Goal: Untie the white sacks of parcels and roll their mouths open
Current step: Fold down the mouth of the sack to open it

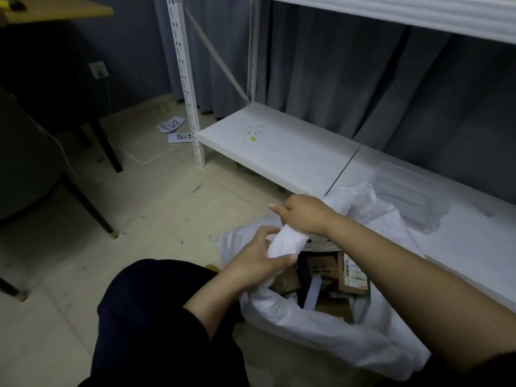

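On the floor by the front edge of the low white shelf point(279, 146), our left hand point(259, 255) and right hand point(304, 216) both curl around the bunched rim of the white sack point(321, 328), open over brown parcels point(321, 270)

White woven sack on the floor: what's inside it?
Brown cardboard parcels, a barcode-labelled box, a pale flat packet. Deeper layers are covered by the white sack's wall and rolled rim, held by left hand and right hand.
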